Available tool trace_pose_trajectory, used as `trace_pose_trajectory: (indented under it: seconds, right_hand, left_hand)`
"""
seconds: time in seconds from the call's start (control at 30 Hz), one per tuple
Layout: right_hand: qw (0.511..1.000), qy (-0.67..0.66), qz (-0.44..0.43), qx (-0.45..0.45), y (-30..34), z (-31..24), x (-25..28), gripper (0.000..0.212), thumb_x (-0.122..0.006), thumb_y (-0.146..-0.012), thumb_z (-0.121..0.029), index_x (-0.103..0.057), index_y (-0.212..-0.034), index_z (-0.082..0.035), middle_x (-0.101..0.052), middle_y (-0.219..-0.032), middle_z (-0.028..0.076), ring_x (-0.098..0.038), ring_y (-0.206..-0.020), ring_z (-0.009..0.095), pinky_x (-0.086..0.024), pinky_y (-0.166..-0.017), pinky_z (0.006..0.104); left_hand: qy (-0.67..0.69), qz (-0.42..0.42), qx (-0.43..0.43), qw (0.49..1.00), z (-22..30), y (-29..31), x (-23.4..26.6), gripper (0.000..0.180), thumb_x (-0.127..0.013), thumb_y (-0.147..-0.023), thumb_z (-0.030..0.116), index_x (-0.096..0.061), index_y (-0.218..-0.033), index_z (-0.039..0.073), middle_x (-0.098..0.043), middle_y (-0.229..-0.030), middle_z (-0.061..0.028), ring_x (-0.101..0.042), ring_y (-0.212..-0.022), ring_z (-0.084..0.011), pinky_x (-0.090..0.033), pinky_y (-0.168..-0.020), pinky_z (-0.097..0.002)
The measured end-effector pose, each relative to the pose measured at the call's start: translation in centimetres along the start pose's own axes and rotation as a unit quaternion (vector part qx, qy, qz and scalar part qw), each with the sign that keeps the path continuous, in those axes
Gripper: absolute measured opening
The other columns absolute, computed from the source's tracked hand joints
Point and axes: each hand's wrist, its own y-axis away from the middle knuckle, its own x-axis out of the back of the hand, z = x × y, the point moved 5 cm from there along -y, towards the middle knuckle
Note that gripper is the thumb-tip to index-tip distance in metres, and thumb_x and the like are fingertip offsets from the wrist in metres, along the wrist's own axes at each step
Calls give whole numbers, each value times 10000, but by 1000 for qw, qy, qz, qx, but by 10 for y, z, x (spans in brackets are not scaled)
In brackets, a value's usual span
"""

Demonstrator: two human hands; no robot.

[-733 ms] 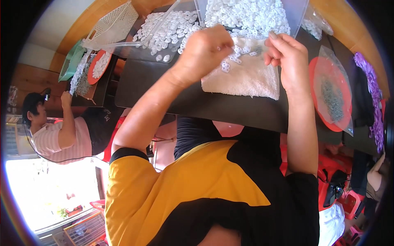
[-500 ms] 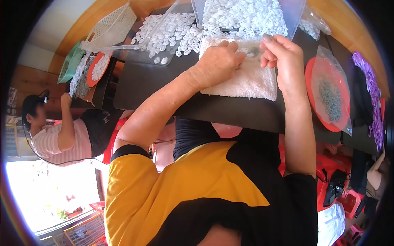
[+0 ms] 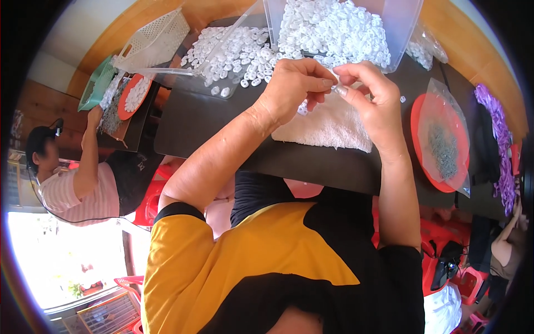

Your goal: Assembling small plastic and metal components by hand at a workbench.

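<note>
Above the pale towel, my left hand and my right hand meet fingertip to fingertip. My left hand is closed, thumb and forefinger pinching a small white plastic piece. Further white pieces show beneath its curled fingers; whether they are held or lie on the towel I cannot tell. The right hand is closed too, its thumb and forefinger at the same piece; anything else in its grip is too small to make out. Just beyond the hands, many white oval pieces fill a clear plastic box.
Loose white pieces cover a clear lid or tray on the left. At right, a red plate carries a bag of small grey metal parts, near a purple bundle. Another person sits at left beside a green basket.
My hands have come together from apart, the right moving left and downward, and now meet at a small white piece. The view has shifted slightly.
</note>
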Motion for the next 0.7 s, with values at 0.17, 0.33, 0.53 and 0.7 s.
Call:
trace_pose_trajectory:
  seconds: [0.17, 0.33, 0.53, 0.7]
  right_hand:
    - [998, 38, -11, 47, 0, 4, -4, 240, -600, -767, 117, -653, -974, 6, -627, -866, 69, -636, -806, 158, -505, -691, 270]
    - [996, 20, -24, 89, 0, 2, -6, 222, -575, -774, 150, -645, -946, 28, -620, -845, 85, -640, -784, 172, -510, -710, 269]
    - [995, 20, -9, 94, 2, 7, -8, 178, -597, -775, 144, -630, -902, 24, -624, -824, 79, -634, -729, 170, -501, -659, 268]
    - [990, 71, 15, 117, 4, 2, -6, 132, -626, -794, 90, -611, -888, -1, -629, -786, 69, -632, -699, 164, -490, -632, 266]
  left_hand:
    - [84, -14, 65, 994, 0, 5, -4, 133, -604, -893, 43, -628, -940, -79, -623, -772, -110, -584, -614, -151, -424, -493, -255]
    - [167, -60, 116, 977, -14, 1, 4, 140, -571, -916, 61, -587, -963, -70, -621, -775, -132, -587, -619, -179, -415, -486, -279]
    - [198, -102, 121, 967, -15, 5, 3, 164, -562, -929, 85, -589, -982, -68, -630, -806, -131, -582, -632, -176, -410, -486, -273]
    - [171, -103, 101, 975, -3, 11, 3, 174, -590, -922, 100, -631, -967, -63, -638, -793, -96, -581, -637, -147, -421, -500, -248]
